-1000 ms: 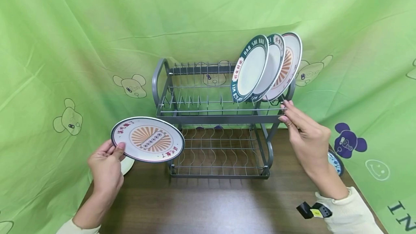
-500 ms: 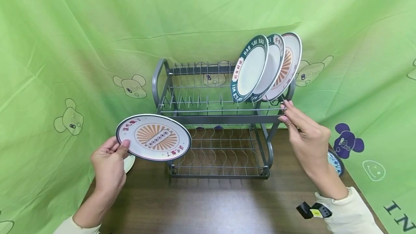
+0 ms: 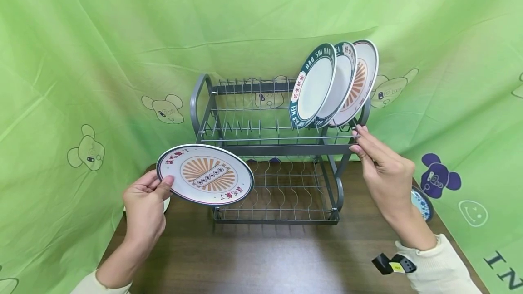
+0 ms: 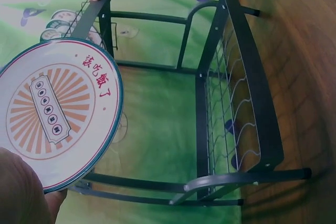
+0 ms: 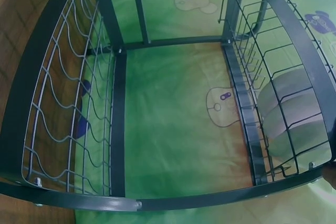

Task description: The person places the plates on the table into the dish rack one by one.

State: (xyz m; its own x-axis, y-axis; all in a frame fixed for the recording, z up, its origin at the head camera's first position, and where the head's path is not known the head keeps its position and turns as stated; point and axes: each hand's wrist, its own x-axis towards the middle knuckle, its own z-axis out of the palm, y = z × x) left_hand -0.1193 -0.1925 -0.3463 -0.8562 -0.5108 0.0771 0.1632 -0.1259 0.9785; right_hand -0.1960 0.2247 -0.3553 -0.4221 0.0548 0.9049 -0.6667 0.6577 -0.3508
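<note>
My left hand (image 3: 145, 212) pinches the left rim of a white plate (image 3: 209, 176) with an orange sunburst and red characters, thumb on top. The plate is tilted with its face up, in front of the left part of a grey two-tier dish rack (image 3: 282, 150). With thumb and fingers, my right hand (image 3: 388, 180) grips the front right corner of the rack's upper tier. At that tier's right end stand two green-rimmed plates, the front one (image 3: 314, 87) overlapping the other (image 3: 346, 74), and a sunburst plate (image 3: 367, 76) behind them.
A pale dish (image 3: 166, 204) lies mostly hidden behind my left hand. Near the right curtain sits a blue-patterned dish (image 3: 421, 203), partly covered by my right forearm. Green curtain (image 3: 163, 35) surrounds the brown wooden table (image 3: 261, 257). The lower tier (image 3: 282, 198) shows bare wavy wires.
My left hand has carried the sunburst plate to the right, across the front of the rack's left side. My right hand keeps its grip on the corner. The racked plates stay put.
</note>
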